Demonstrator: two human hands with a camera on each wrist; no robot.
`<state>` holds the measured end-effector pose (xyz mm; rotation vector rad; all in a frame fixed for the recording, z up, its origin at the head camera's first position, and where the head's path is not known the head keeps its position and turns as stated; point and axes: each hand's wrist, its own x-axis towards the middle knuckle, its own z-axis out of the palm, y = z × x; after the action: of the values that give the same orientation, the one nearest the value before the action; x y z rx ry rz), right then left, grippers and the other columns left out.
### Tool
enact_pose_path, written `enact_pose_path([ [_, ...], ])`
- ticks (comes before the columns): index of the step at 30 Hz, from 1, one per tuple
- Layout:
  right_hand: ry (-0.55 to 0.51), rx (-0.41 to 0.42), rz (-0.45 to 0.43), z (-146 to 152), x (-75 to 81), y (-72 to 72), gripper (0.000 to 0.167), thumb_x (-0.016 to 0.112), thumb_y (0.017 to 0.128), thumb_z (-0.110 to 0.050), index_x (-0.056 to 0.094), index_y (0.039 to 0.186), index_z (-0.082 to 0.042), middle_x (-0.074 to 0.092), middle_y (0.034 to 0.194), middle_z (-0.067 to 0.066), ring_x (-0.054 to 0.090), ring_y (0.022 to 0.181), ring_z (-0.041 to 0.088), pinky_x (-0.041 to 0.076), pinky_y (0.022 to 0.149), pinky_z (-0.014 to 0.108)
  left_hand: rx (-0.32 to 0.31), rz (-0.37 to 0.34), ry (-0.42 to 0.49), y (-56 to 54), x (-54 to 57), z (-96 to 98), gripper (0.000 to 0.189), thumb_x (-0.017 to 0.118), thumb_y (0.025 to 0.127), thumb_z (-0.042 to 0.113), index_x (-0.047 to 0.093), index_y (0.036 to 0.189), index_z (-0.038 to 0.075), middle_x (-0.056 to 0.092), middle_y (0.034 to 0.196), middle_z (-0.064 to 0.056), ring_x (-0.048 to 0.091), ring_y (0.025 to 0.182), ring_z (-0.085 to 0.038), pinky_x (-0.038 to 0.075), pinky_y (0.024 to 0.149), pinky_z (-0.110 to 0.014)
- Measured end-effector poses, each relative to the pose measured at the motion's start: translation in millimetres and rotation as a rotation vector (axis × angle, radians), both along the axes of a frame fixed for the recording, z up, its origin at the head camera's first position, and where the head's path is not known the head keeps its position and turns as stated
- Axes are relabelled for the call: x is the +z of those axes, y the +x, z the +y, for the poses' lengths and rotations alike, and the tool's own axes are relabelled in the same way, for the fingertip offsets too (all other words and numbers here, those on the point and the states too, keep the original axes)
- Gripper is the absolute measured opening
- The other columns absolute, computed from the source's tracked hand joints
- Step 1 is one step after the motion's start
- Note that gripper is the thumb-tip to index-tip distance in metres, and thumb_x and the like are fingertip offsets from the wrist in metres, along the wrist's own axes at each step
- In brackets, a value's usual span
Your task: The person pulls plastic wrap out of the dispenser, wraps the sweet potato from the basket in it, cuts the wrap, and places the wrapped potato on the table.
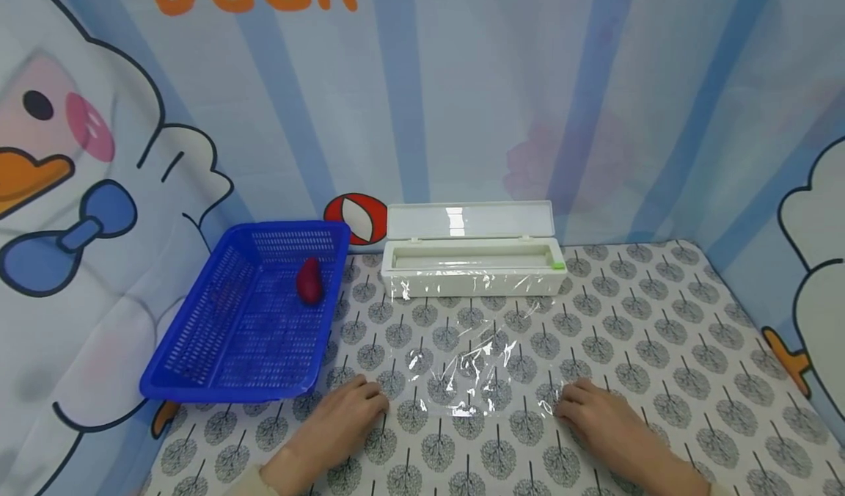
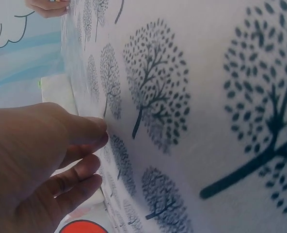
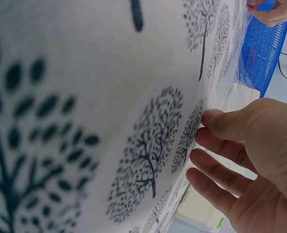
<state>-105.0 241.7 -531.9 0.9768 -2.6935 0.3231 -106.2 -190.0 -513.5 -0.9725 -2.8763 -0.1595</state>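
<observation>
A sheet of clear plastic wrap [image 1: 472,371] stretches from the front of a white wrap dispenser [image 1: 472,282] toward me, glinting over the patterned cloth. My left hand [image 1: 350,419] pinches its near left corner between thumb and index finger. At the near right corner, my right hand [image 1: 604,422] pinches the film the same way. In the left wrist view the thumb and index finger [image 2: 97,128] meet at the film's edge, the other fingers loosely bent. The right wrist view shows the film [image 3: 231,92] running from the thumb [image 3: 226,121] toward the other hand.
The dispenser's lid [image 1: 470,221] stands raised, and a green slider [image 1: 558,265] sits at its right end. On the left is a blue plastic basket [image 1: 231,393] with a dark red, elongated item [image 1: 309,282] inside. A printed curtain [image 1: 462,100] hangs behind the cloth-covered table [image 1: 660,334].
</observation>
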Motion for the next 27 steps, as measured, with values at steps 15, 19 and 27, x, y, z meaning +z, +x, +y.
enact_pose_path([
  [15,-0.022,0.035,0.108,-1,-7.5,-1.0,0.018,0.086,0.076,-0.002,0.078,0.083,-0.017,0.074,0.093,-0.003,0.067,0.088,0.017,0.063,0.079,0.037,-0.022,0.070,0.027,0.2,28.5,5.4,0.017,0.085,0.090,0.018,0.077,0.106,0.016,0.073,0.099,0.005,0.061,0.093,-0.011,0.059,0.084,-0.029],
  [19,-0.030,0.029,0.108,0,-8.3,0.0,0.019,0.085,0.077,-0.002,0.078,0.082,-0.018,0.073,0.093,-0.004,0.066,0.088,0.016,0.063,0.079,0.036,-0.007,0.071,0.023,-1.7,42.0,7.2,0.022,0.085,0.091,0.021,0.078,0.110,0.016,0.073,0.103,0.004,0.063,0.097,-0.013,0.060,0.088,-0.033],
  [27,-0.052,0.031,0.094,-3,-7.1,0.2,0.016,0.083,0.079,-0.002,0.078,0.084,-0.017,0.073,0.093,-0.006,0.064,0.088,0.012,0.062,0.078,0.034,-0.008,0.144,0.040,-9.2,58.5,0.7,0.027,0.086,0.090,0.021,0.077,0.114,0.013,0.075,0.111,-0.002,0.067,0.103,-0.021,0.060,0.095,-0.037],
])
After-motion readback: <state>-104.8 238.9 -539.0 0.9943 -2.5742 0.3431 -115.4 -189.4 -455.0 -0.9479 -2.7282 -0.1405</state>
